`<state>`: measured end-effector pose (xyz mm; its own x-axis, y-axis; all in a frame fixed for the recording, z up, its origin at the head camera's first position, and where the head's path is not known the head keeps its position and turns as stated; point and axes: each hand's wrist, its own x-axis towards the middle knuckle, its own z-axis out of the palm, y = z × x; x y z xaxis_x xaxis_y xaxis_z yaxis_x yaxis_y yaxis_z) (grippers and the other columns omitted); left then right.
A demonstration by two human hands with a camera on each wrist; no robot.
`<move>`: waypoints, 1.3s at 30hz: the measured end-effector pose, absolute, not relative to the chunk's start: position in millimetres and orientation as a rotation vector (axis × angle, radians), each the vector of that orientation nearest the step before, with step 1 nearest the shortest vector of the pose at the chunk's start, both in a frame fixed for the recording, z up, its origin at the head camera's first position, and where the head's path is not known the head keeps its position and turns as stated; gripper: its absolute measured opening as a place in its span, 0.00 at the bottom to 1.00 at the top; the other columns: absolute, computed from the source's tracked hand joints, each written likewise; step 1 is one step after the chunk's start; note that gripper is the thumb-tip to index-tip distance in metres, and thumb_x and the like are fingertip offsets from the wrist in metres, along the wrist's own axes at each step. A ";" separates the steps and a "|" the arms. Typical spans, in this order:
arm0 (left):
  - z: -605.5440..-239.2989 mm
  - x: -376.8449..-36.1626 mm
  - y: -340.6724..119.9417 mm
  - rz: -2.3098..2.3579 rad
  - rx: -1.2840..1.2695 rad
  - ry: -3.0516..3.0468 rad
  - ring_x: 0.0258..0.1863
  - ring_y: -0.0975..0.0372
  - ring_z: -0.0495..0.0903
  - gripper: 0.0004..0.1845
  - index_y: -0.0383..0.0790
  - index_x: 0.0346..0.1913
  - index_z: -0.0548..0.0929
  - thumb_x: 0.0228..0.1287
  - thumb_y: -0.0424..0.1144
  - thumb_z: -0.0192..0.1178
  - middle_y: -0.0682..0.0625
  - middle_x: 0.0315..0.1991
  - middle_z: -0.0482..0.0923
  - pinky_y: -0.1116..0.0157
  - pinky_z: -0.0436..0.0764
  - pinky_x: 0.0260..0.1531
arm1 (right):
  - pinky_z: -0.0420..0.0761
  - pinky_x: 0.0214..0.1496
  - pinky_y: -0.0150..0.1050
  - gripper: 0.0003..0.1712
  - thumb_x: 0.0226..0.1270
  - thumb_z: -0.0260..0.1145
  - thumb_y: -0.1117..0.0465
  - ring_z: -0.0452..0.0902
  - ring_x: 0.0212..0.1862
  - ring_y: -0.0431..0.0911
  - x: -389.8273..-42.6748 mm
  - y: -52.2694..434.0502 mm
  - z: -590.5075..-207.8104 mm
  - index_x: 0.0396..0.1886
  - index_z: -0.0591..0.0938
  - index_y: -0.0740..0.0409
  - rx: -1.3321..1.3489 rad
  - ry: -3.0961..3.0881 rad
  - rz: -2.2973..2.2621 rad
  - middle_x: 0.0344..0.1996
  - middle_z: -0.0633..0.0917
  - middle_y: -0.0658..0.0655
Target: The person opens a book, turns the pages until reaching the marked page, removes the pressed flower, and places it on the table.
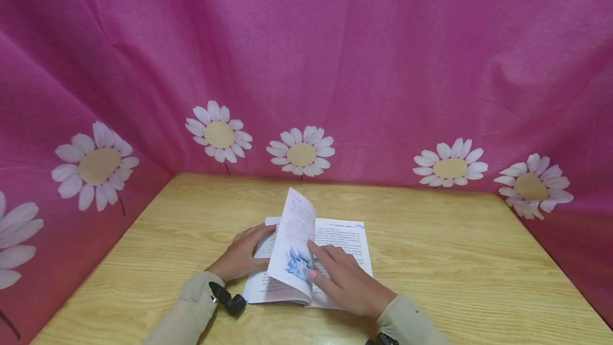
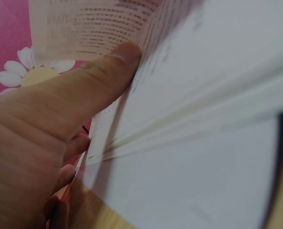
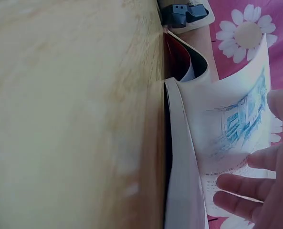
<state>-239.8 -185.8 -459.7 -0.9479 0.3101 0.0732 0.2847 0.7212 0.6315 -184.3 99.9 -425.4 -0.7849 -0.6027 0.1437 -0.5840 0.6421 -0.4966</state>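
Note:
An open book (image 1: 342, 233) lies on the wooden table, its pages printed with small text. One page (image 1: 292, 230) stands raised near the middle, leaning left, with a blue drawing (image 3: 246, 112) on its face. My left hand (image 1: 241, 254) grips the book's left side, thumb (image 2: 105, 71) on the printed pages and fingers partly hidden past the edge. Over the right half, my right hand (image 1: 351, 284) has its fingers (image 3: 241, 183) loosely extended, fingertips right at the raised page. Below, the page edges (image 3: 179, 157) show as a bent stack.
The pale wooden table (image 1: 455, 260) extends around the book on all sides. Behind it and at the sides hangs a pink cloth (image 1: 373, 68) with white daisies. A black wrist device (image 1: 230, 300) sits on the left sleeve, close to the book's lower left corner.

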 end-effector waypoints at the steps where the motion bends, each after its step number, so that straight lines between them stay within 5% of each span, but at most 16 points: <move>1: -460.0 -240.0 -185.8 1.048 0.499 2.880 0.73 0.51 0.53 0.44 0.56 0.71 0.66 0.50 0.59 0.71 0.49 0.74 0.58 0.43 0.52 0.68 | 0.67 0.63 0.50 0.36 0.74 0.42 0.35 0.64 0.60 0.39 -183.8 99.8 -425.5 0.77 0.54 0.41 -1.021 2.807 -0.842 0.63 0.69 0.44; 12: -461.5 -242.6 -184.2 1.036 0.559 2.903 0.73 0.51 0.55 0.45 0.42 0.71 0.65 0.51 0.52 0.71 0.45 0.72 0.61 0.46 0.49 0.70 | 0.61 0.68 0.55 0.32 0.77 0.42 0.42 0.59 0.70 0.44 -183.4 98.6 -428.8 0.76 0.58 0.46 -1.224 2.758 -0.876 0.70 0.65 0.46; 30: -461.0 -241.3 -183.9 1.116 0.526 2.881 0.72 0.54 0.57 0.42 0.50 0.74 0.61 0.57 0.44 0.69 0.51 0.72 0.61 0.47 0.51 0.70 | 0.57 0.69 0.59 0.30 0.76 0.39 0.37 0.50 0.74 0.42 -178.1 99.0 -431.7 0.74 0.59 0.31 -1.267 2.730 -0.668 0.75 0.56 0.44; 39: -459.2 -243.7 -188.9 1.492 0.409 2.711 0.71 0.58 0.60 0.26 0.53 0.73 0.62 0.75 0.43 0.50 0.52 0.70 0.64 0.54 0.60 0.69 | 0.55 0.69 0.59 0.30 0.75 0.39 0.36 0.50 0.74 0.43 -177.5 98.6 -433.3 0.73 0.62 0.35 -1.317 2.745 -0.627 0.75 0.56 0.48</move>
<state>-243.7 -188.9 -459.2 -0.9654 0.2374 0.1079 0.2182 0.5090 0.8327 -177.5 98.6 -433.3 -0.6404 -0.7549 0.1414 -0.7415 0.5596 -0.3701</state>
